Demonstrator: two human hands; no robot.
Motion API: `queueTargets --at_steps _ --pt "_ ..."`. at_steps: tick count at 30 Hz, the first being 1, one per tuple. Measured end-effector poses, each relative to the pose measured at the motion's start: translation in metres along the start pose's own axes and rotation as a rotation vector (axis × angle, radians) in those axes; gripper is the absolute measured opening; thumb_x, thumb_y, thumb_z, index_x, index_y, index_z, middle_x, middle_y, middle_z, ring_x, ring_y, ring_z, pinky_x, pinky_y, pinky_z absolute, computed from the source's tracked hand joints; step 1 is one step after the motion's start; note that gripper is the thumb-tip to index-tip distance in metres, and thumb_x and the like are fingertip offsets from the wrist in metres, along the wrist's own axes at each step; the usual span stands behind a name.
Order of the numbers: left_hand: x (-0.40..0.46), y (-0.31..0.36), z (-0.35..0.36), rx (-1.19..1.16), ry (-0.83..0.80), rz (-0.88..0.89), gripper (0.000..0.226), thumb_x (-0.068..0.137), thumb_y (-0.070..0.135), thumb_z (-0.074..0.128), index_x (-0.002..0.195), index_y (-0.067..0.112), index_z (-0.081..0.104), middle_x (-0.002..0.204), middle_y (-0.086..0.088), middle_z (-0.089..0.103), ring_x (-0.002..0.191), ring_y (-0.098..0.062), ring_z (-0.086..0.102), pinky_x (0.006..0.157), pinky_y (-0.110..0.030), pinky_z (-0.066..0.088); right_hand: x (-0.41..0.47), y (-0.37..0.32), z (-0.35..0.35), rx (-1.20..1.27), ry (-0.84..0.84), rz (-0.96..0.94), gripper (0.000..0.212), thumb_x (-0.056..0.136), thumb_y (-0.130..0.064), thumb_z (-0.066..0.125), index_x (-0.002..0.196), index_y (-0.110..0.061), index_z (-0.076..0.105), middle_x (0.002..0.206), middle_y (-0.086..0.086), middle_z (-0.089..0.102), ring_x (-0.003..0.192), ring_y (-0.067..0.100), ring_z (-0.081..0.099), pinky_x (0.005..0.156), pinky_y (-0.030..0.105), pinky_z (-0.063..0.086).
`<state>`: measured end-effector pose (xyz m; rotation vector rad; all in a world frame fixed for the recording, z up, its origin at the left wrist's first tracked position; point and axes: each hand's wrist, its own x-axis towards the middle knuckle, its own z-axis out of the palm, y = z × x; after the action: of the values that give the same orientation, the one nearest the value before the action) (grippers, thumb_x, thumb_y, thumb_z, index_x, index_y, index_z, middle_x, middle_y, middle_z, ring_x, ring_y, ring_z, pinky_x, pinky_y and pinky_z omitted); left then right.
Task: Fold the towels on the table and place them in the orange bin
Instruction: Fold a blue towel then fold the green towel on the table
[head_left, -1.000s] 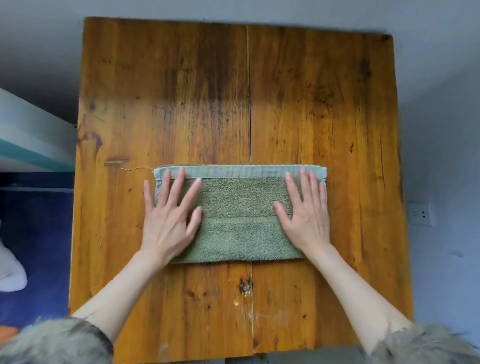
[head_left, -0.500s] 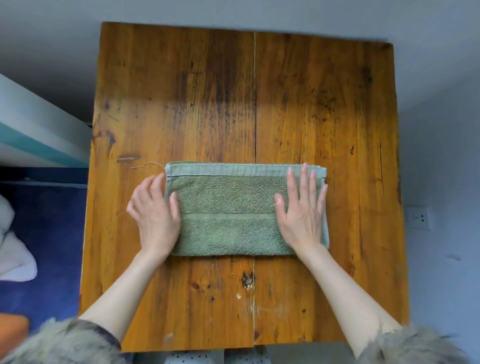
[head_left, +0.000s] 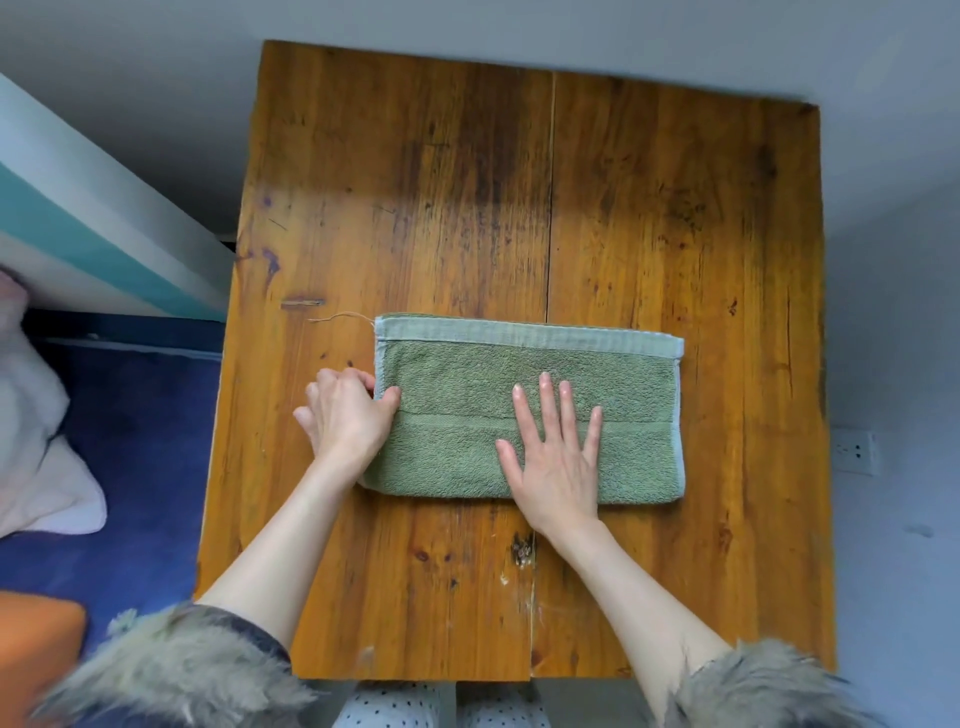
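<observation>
On the table a half-folded green towel lies flat. The left hand pinches its left end; the right hand, its grip open, presses the middle. Next, likely: fold leftover end across, then reach the orange bin at lower left.

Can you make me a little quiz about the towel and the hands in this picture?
1. True or false: the right hand lies flat with straight fingers on the green towel.
2. What does the left hand do? A) rests flat on the bare table B) takes a grip on the towel's left edge C) hangs in the air
3. Fill in: a corner of something ____ shows at the lower left, off the wooden table.

Key: 1 true; 2 B; 3 orange
</observation>
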<state>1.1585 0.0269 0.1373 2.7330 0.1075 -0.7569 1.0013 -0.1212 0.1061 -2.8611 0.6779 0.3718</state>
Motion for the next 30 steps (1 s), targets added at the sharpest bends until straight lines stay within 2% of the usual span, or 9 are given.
queueTargets --at_steps 6,9,12,14,17,20,25,28,30 --pt "0.0 -0.009 -0.018 -0.316 -0.152 0.086 0.021 0.083 0.023 0.067 0.095 0.013 0.054 0.074 0.003 0.057 0.082 -0.022 0.056 0.069 -0.031 0.038 0.001 -0.006 -0.007 -0.056 -0.031 0.0 0.062 0.092 -0.053 0.022 0.147 -0.028 0.01 0.156 0.008 0.009 0.144 0.03 0.006 0.111 0.054 -0.001" --pt "-0.001 -0.011 -0.033 -0.699 -0.442 -0.051 0.037 0.084 0.006 0.066 0.116 0.009 0.05 0.075 0.0 0.055 0.08 -0.016 0.059 0.075 -0.033 0.048 0.003 -0.007 -0.011 -0.064 -0.099 -0.017 0.063 0.09 -0.056 0.011 0.146 -0.031 0.0 0.156 0.005 -0.006 0.143 0.028 -0.009 0.11 0.055 -0.011" --pt "-0.003 -0.013 -0.044 -0.777 -0.672 -0.084 0.046 0.085 -0.008 0.058 0.124 0.015 0.047 0.083 -0.005 0.051 0.09 -0.018 0.059 0.074 -0.035 0.052 0.003 -0.008 -0.019 -0.063 -0.139 -0.016 0.065 0.085 -0.059 -0.001 0.144 -0.034 -0.01 0.154 0.003 -0.017 0.141 0.026 -0.019 0.111 0.058 -0.013" --pt "-0.003 -0.012 -0.05 -0.76 -0.7 -0.06 0.05 0.085 -0.01 0.055 0.126 0.017 0.047 0.089 -0.01 0.048 0.096 -0.022 0.057 0.075 -0.04 0.054 0.005 -0.009 -0.024 -0.078 -0.189 -0.031 0.066 0.083 -0.061 -0.005 0.142 -0.034 -0.016 0.152 0.003 -0.023 0.14 0.026 -0.023 0.11 0.059 -0.013" --pt "-0.002 -0.01 -0.062 -0.719 -0.676 -0.03 0.05 0.086 -0.01 0.053 0.127 0.018 0.047 0.096 -0.014 0.049 0.1 -0.028 0.059 0.076 -0.042 0.056 0.008 -0.013 -0.032 -0.041 -0.226 -0.063 0.067 0.091 -0.062 0.013 0.146 -0.032 -0.011 0.152 0.002 -0.024 0.141 0.025 -0.023 0.111 0.06 -0.01" --pt "-0.005 -0.006 -0.08 -0.694 -0.613 -0.006 0.048 0.087 -0.007 0.055 0.124 0.021 0.048 0.096 -0.011 0.056 0.094 -0.024 0.063 0.069 -0.035 0.059 0.008 -0.019 -0.04 0.042 -0.217 -0.119 0.065 0.095 -0.055 0.027 0.149 -0.032 -0.003 0.157 0.002 -0.016 0.144 0.023 -0.017 0.114 0.057 -0.008" --pt "-0.023 0.015 -0.1 -0.751 -0.544 -0.025 0.047 0.086 -0.004 0.058 0.126 0.02 0.048 0.102 -0.011 0.06 0.1 -0.03 0.064 0.082 -0.046 0.055 -0.008 -0.014 -0.053 0.311 -0.055 -0.035 0.051 0.098 -0.04 0.037 0.146 -0.022 0.031 0.157 0.002 0.014 0.147 0.019 0.0 0.115 0.044 -0.01" --pt "-0.05 0.043 -0.097 -0.731 -0.522 0.063 0.047 0.086 -0.002 0.059 0.125 0.02 0.047 0.09 -0.007 0.056 0.088 -0.024 0.062 0.07 -0.036 0.059 -0.021 0.0 -0.06 0.552 0.026 0.133 0.038 0.099 -0.026 0.041 0.134 -0.014 0.05 0.147 0.004 0.039 0.14 0.019 0.026 0.114 0.032 0.016" --pt "-0.069 0.065 -0.088 -0.707 -0.522 0.125 0.045 0.085 -0.003 0.06 0.121 0.021 0.047 0.08 -0.005 0.052 0.078 -0.018 0.061 0.063 -0.03 0.059 -0.028 0.015 -0.064 0.707 0.051 0.268 0.034 0.098 -0.02 0.042 0.128 -0.011 0.055 0.134 0.004 0.051 0.127 0.017 0.042 0.1 0.021 0.029"
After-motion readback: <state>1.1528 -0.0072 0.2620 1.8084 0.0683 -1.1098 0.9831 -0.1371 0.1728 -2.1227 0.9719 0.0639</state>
